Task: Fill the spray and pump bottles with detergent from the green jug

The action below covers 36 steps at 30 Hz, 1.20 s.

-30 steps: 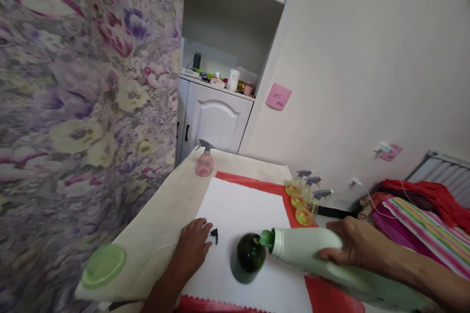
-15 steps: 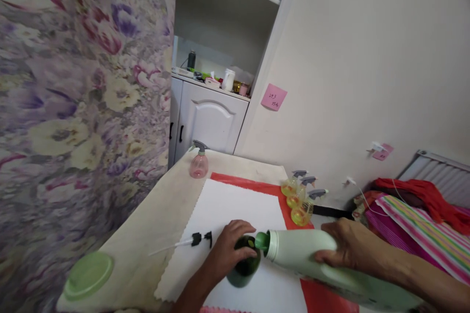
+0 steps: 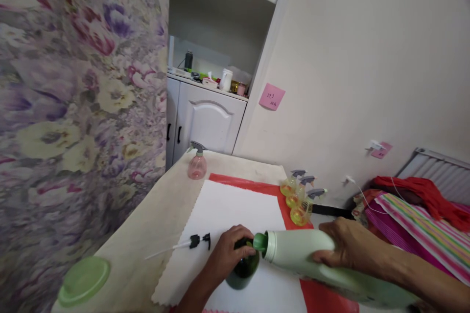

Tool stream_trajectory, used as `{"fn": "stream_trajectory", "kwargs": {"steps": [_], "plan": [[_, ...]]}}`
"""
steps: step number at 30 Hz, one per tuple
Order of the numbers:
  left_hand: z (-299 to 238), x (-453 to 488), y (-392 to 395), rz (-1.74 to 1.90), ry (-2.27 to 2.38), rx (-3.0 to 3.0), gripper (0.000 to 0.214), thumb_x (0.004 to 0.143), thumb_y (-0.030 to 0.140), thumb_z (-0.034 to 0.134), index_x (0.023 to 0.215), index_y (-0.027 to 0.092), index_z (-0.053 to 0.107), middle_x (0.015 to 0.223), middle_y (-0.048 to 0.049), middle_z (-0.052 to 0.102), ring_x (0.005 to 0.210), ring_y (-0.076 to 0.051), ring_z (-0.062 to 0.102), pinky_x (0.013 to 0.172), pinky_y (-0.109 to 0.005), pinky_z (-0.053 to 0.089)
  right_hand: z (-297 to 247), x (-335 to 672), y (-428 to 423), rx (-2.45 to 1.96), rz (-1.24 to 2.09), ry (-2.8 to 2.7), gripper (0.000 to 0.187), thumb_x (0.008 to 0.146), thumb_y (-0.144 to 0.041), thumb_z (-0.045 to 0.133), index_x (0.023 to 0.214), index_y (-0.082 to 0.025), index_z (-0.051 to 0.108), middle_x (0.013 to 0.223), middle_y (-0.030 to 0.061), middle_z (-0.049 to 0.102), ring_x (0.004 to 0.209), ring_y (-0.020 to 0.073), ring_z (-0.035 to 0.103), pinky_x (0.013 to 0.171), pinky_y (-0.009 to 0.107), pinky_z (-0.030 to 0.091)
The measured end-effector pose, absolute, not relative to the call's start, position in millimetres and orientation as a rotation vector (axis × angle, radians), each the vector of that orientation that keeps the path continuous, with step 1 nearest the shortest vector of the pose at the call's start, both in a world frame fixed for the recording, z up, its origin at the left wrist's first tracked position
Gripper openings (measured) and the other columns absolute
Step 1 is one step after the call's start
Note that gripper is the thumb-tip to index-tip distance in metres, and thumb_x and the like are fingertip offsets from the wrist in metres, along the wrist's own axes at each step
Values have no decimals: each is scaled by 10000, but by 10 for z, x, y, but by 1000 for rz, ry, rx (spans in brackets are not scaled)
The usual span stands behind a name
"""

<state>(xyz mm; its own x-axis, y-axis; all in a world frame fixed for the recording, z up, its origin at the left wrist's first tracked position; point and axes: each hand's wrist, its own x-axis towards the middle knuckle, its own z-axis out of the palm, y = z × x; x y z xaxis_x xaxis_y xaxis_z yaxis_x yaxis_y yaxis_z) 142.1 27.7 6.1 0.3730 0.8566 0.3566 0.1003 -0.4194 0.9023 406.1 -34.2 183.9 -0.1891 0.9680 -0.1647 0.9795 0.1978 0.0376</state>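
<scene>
My left hand is wrapped round the upper part of a dark green bottle standing on a white sheet. A large pale green jug lies tipped nearly level in my right hand, which grips it from above. The jug's green spout meets the bottle's mouth; the fingers partly cover that mouth, and I cannot make out any liquid. Left of the hands rests a black pump top with its long white tube.
A white sheet over red paper covers the table's middle. Yellow spray bottles stand at the right edge, a pink spray bottle at the far left corner. A green lid lies front left. A floral curtain hangs on the left.
The view has shifted slightly. Both hands keep their grip, and the jug stays tipped at the bottle's mouth.
</scene>
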Motion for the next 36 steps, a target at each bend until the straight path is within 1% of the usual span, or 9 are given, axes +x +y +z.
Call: {"fn": "stream_trajectory", "kwargs": {"steps": [5, 15, 18, 24, 30, 36], "plan": [[17, 1431, 271, 1142, 848, 1747, 135, 706, 178, 663, 830, 222, 691, 901, -16, 691, 897, -196, 628, 842, -297, 461, 1855, 4051, -362, 1884, -123, 2332, 472, 750, -635, 571, 729, -173, 668, 680, 100, 728, 588, 207, 647, 497, 251, 322], [20, 1419, 232, 1154, 853, 1725, 133, 708, 178, 663, 828, 227, 692, 898, -23, 693, 903, -200, 624, 846, -307, 458, 1907, 3986, -350, 1890, -110, 2299, 476, 721, -645, 591, 708, -176, 666, 660, 82, 712, 560, 181, 611, 489, 248, 316], [30, 1404, 225, 1154, 850, 1722, 132, 717, 179, 661, 832, 233, 692, 902, -19, 691, 909, -197, 621, 852, -304, 458, 1896, 3999, -348, 1879, -132, 2324, 478, 736, -647, 575, 714, -177, 663, 656, 79, 709, 564, 183, 617, 492, 250, 319], [64, 1391, 232, 1150, 845, 1717, 137, 711, 166, 670, 829, 230, 697, 909, -18, 690, 921, -195, 624, 862, -301, 454, 1842, 4038, -343, 1912, -139, 2312, 447, 731, -622, 604, 733, -181, 674, 671, 83, 719, 575, 189, 630, 499, 254, 327], [91, 1408, 233, 1145, 841, 1714, 136, 708, 154, 675, 825, 220, 699, 900, -23, 691, 918, -196, 627, 856, -300, 451, 1852, 4055, -327, 1915, -111, 2319, 454, 714, -631, 620, 738, -183, 689, 671, 83, 720, 580, 190, 633, 502, 253, 334], [48, 1429, 256, 1147, 831, 1710, 151, 710, 137, 682, 830, 227, 701, 902, -6, 686, 915, -187, 625, 854, -290, 443, 1850, 4070, -297, 1883, -67, 2330, 446, 710, -623, 626, 732, -182, 688, 654, 79, 718, 571, 184, 632, 491, 248, 318]]}}
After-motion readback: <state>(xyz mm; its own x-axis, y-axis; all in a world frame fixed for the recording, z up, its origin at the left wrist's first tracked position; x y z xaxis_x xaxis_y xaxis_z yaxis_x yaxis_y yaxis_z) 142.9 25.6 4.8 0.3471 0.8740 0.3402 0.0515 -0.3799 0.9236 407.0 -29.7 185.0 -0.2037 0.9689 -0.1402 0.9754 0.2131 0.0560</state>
